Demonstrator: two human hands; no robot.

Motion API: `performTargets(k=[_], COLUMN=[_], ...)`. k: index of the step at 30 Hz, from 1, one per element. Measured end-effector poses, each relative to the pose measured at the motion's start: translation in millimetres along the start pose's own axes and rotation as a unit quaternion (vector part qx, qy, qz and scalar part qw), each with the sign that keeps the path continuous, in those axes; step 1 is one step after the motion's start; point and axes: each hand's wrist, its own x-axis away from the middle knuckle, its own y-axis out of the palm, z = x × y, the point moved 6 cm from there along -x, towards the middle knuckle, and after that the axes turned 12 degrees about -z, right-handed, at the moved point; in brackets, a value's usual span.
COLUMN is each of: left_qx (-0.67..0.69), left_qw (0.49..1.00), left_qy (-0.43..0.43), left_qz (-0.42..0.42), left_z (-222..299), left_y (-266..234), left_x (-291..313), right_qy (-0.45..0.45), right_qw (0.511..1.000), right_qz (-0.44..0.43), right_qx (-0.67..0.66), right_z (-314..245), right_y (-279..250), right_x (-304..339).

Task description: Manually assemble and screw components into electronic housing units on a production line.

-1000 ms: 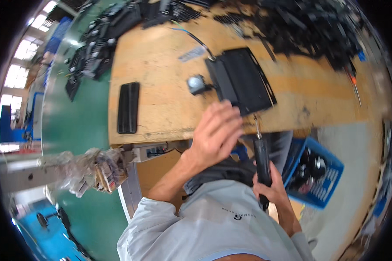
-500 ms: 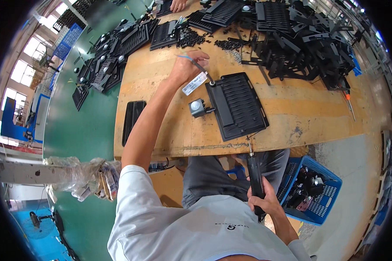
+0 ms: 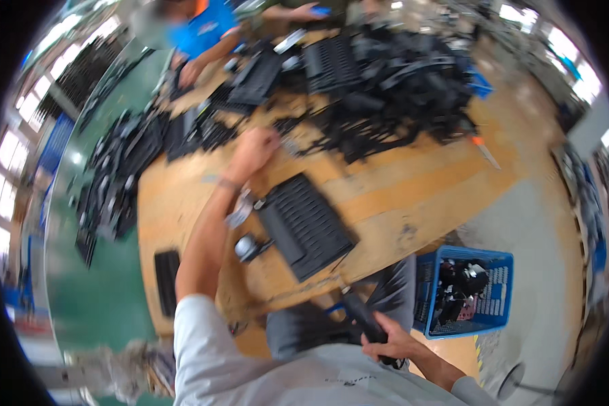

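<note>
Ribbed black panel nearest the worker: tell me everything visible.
The ribbed black panel is roughly rectangular and looks metallic. Ribs cover most of its upturned face, beside a smooth strip. A pale-domed unit juts from its left edge; a pale tag lies near one corner. It lies flat on the wooden table, left hand and right hand off its body.

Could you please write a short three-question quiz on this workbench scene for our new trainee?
1. Multiple choice: what is in the right hand?
A) a roll of tape
B) a black-handled driver
C) a paintbrush

2. True or false: the blue crate is empty.

3. Fill in: seen from the worker's seat, the pale-domed module sits on the ____ side of the finned black panel.

Key:
1. B
2. False; it holds dark parts.
3. left
</note>
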Motion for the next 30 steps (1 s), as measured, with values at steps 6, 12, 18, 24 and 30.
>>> performTargets(k=[6, 12, 18, 24, 30], left_qx=[-0.069, -0.052, -0.035, -0.085, -0.155], left_qw=[0.997, 0.992, 0.998, 0.996, 0.987], left_qy=[0.016, -0.018, -0.004, 0.02, 0.018], left_qz=[0.017, 0.11, 0.055, 0.017, -0.036], left_z=[-16, -34, 12, -11, -12], left_y=[-9, -33, -33, -10, 1], left_x=[23, 51, 37, 15, 8], right_qy=[-0.022, -0.072, -0.09, -0.084, -0.078], right_qw=[0.996, 0.994, 0.994, 0.994, 0.995], right_qz=[-0.058, -0.057, -0.064, -0.063, -0.054], right_qx=[0.062, 0.057, 0.022, 0.041, 0.018], right_z=[3, -3, -12, -5, -20], right_y=[3, 5, 7, 12, 16], right_x=[-9, -8, -7, -4, 1])
